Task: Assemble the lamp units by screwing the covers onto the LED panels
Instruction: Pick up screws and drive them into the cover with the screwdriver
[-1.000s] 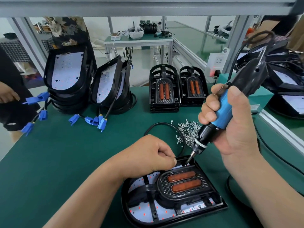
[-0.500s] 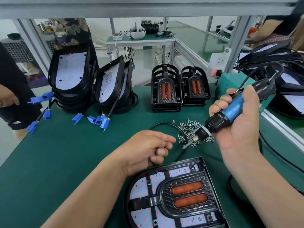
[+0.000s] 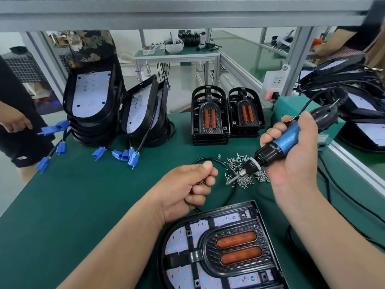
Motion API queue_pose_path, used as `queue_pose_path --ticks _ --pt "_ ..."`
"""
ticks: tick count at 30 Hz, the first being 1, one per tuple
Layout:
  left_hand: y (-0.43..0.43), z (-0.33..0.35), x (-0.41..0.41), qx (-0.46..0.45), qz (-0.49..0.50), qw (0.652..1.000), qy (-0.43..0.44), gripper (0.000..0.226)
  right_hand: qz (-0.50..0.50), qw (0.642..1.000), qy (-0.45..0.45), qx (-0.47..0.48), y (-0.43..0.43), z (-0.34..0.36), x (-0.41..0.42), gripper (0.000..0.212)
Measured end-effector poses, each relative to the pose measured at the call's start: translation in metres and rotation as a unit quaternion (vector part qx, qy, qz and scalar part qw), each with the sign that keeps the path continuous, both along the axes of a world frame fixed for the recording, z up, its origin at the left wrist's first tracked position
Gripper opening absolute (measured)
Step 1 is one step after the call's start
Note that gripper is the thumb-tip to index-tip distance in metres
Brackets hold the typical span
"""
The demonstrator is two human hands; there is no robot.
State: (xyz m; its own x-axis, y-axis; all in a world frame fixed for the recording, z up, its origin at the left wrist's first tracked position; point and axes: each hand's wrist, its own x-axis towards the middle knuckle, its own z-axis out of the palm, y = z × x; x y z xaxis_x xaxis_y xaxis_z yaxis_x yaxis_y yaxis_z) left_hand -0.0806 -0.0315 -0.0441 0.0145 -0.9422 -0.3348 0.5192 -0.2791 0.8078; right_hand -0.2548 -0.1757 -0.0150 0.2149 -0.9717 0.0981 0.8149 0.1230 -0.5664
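A lamp unit [image 3: 220,247] lies flat at the near edge: a black cover with two orange lenses over a white LED panel. My right hand [image 3: 295,155] grips a blue-and-black electric screwdriver [image 3: 285,142], tilted, its bit down in the pile of small silver screws [image 3: 243,170]. My left hand [image 3: 187,188] hovers just left of the pile, fingers curled around a few small screws between thumb and forefinger. Both hands are above and behind the lamp unit, not touching it.
Stacks of LED panels in black housings [image 3: 91,105] with blue connectors [image 3: 125,155] stand at back left. Two stacks of covers [image 3: 210,117] sit at back centre. A teal box [image 3: 291,109] and more housings are at right. A person [image 3: 14,122] stands at left.
The screwdriver lifted off the lamp unit's top corner and swung back, so its bit now rests in the screw pile. My left hand left the cover and closed near the pile.
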Motion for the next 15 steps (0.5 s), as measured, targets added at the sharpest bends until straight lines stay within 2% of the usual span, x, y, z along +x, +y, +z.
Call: queue_pose_path --ticks 10,15 --pt "0.000 -0.002 0.001 -0.011 -0.004 1.000 -0.001 0.026 -0.023 0.998 -0.032 0.045 -0.004 0.005 0.017 0.025" --pt "0.001 -0.001 0.002 -0.029 -0.007 0.999 -0.011 0.010 -0.033 0.997 -0.030 0.069 -0.002 0.000 0.016 0.026"
